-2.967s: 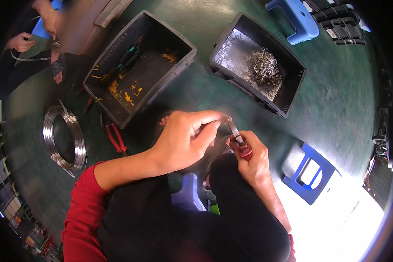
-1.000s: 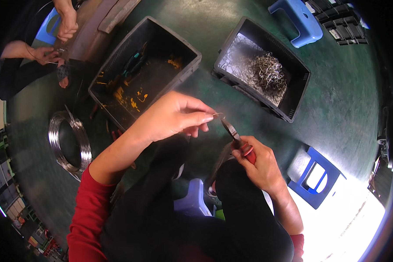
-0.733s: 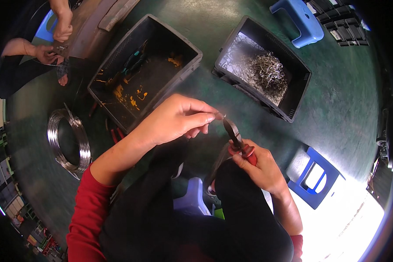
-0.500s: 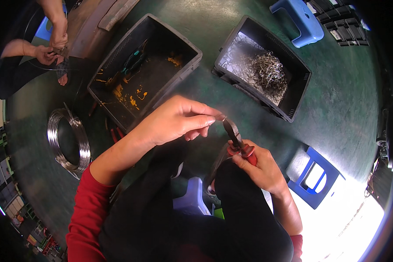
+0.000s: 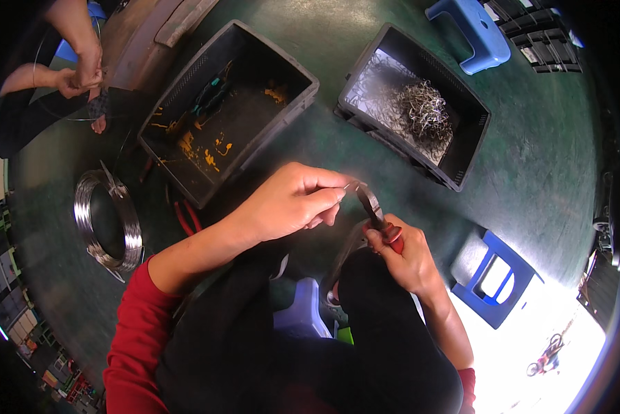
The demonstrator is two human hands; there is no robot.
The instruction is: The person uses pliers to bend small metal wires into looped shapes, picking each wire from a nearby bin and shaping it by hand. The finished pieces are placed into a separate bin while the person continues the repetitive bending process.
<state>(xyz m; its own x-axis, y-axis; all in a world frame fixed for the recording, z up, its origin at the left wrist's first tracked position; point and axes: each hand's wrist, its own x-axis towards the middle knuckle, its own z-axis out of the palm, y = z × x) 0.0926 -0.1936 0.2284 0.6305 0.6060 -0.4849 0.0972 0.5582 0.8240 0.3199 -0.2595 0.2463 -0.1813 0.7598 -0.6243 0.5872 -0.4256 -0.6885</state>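
Note:
My left hand (image 5: 296, 200), fingers pinched, holds a short bent piece of metal wire (image 5: 351, 185) in front of my knees. Closed around red handles, my right hand (image 5: 408, 257) grips a pair of pliers (image 5: 370, 205) with dark metal jaws. The tips of the jaws are up at the wire, close to my left fingertips. Whether they bite on it is too small to tell. A coil of shiny wire (image 5: 132, 219) lies on the floor to the left of my left forearm.
Ahead stands a black crate (image 5: 303, 96) with orange stains; another crate (image 5: 472, 148) holds a heap of bent wire pieces. Red-handled tools (image 5: 186, 217) lie beside the first. Blue stools (image 5: 479, 34) are around. At far left a co-worker's hands (image 5: 79, 79) handle wire.
My left hand has shifted slightly down and right, and the pliers have turned in my right hand. The co-worker's hands have moved a little. A red motorbike now shows in the bright area at lower right.

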